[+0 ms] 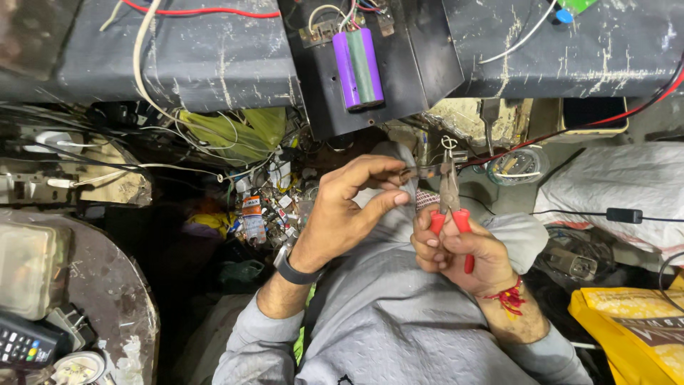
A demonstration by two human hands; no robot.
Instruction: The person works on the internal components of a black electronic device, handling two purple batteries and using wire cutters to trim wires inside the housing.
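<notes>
- Small metal strip (422, 172), thin and flat, pinched over the lap between fingertips and plier tips, just below the edge of the bench.
- Judged light and stiff but bendable, likely slippery at that size (best taken by its free end, flat sides against the pads).
- Left hand (347, 208) curled nearly closed, thumb and forefinger nipping the strip's left end; dark band at the wrist.
- Right hand (459, 253) wrapped shut around the red handles of the pliers (449, 191), nose pointing up and meeting the strip's right end; red thread at that wrist.
- Grey shirt (399, 321) beneath both hands.
- Above, a black plate (420, 64) carrying two cylindrical cells (358, 68), purple and green, with wires at the top.
- Left of the hands, a tangle of wires and small parts (263, 207), close enough to snag.
- Right, a red cable (570, 128), a white sack (627, 185) and a yellow bag (634, 321).
- Far left, a calculator (25, 346) on a round table (107, 285).
</notes>
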